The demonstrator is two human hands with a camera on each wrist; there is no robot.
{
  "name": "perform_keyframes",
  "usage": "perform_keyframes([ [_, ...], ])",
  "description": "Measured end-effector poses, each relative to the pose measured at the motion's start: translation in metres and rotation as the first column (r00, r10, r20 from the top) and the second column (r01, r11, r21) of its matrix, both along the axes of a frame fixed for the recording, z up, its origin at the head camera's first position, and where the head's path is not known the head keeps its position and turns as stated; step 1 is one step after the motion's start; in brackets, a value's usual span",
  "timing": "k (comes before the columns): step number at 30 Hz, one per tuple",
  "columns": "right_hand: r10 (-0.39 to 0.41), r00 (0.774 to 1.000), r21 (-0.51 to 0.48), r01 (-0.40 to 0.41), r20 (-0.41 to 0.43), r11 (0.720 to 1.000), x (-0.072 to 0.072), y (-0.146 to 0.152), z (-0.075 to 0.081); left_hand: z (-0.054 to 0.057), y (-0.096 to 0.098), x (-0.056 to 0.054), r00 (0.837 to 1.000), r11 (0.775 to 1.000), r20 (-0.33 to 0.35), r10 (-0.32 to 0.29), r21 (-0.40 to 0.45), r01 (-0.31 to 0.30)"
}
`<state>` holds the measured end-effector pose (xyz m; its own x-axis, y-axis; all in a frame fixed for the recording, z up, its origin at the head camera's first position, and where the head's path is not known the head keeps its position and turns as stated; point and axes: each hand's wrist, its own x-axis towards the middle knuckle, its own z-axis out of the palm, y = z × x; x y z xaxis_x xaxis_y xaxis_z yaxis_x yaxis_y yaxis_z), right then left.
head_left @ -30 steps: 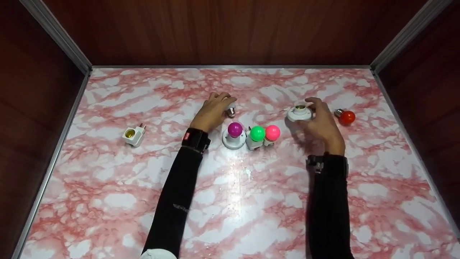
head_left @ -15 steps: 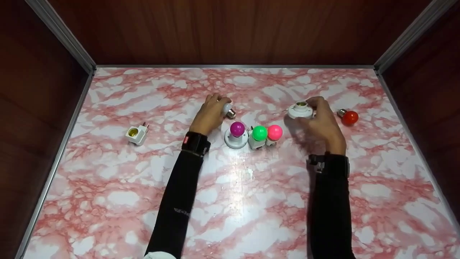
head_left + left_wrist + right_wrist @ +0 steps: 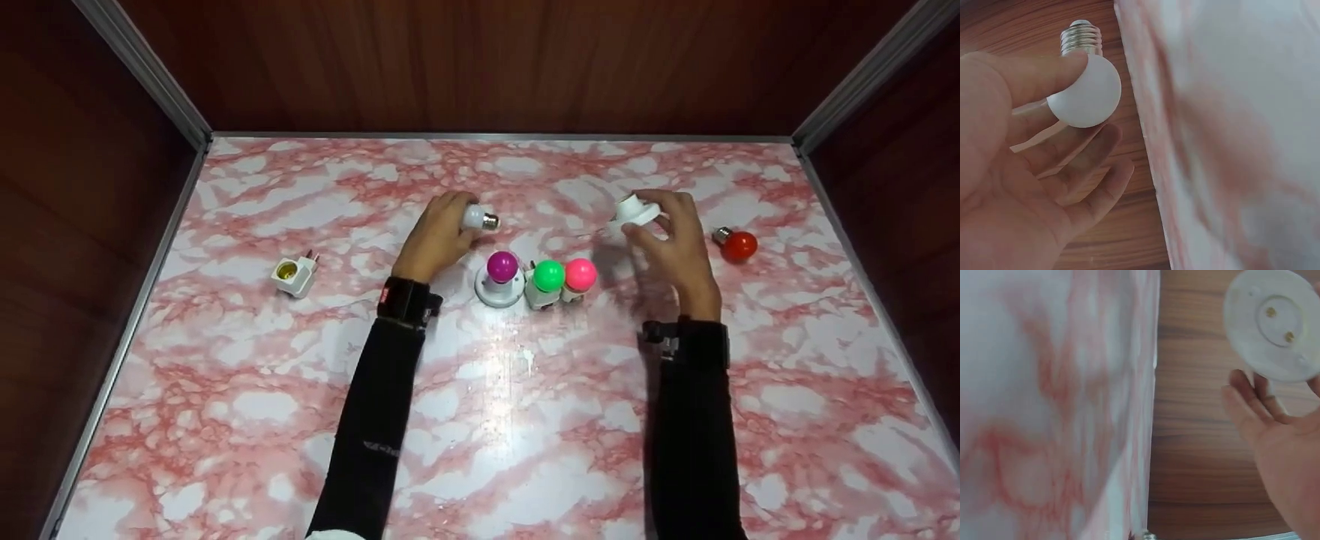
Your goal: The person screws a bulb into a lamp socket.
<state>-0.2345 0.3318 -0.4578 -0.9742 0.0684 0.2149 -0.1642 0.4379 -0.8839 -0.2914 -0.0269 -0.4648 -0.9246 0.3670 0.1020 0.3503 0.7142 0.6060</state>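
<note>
A white light bulb is pinched between the thumb and fingers of my left hand, its metal screw base pointing right. In the left wrist view the thumb presses on the bulb near its threads, over the open palm of the left hand. My right hand grips a round white lamp holder by its rim, raised and tilted toward the left. The right wrist view shows the flat underside of the holder with two brass screws, beside the fingers of the right hand.
Between the arms stand a purple bulb in a round holder, a green bulb and a pink bulb in plug-in sockets. A white plug socket lies left. A red bulb lies right. Brown panels border the table.
My left hand has lifted the white bulb and turned its base rightward. The right hand has raised the lamp holder and tipped it to the left. The head view has shifted slightly.
</note>
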Motion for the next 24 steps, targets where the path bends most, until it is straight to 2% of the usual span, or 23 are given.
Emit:
perform_keyframes([
  [5,-0.008,0.992,-0.223,-0.021,-0.128,0.975,0.001,-0.01,0.008,0.013,-0.001,0.009,0.999,0.993,-0.036,0.011,0.12,-0.007],
  [11,0.052,0.961,-0.365,-0.152,-0.271,0.918,0.007,-0.023,0.017,0.034,0.001,0.024,0.992,0.968,-0.125,-0.009,0.246,0.04],
  [13,0.087,0.948,-0.382,-0.206,-0.306,0.901,0.01,-0.03,0.021,0.041,0.002,0.03,0.986,0.963,-0.164,-0.017,0.261,0.06],
  [17,0.161,0.918,-0.349,-0.294,-0.363,0.89,0.015,-0.046,0.033,0.056,0.005,0.04,0.973,0.952,-0.228,-0.031,0.291,0.098],
  [24,0.23,0.864,-0.249,-0.367,-0.447,0.896,0.025,-0.077,0.051,0.074,0.008,0.057,0.958,0.922,-0.28,-0.055,0.354,0.156],
])
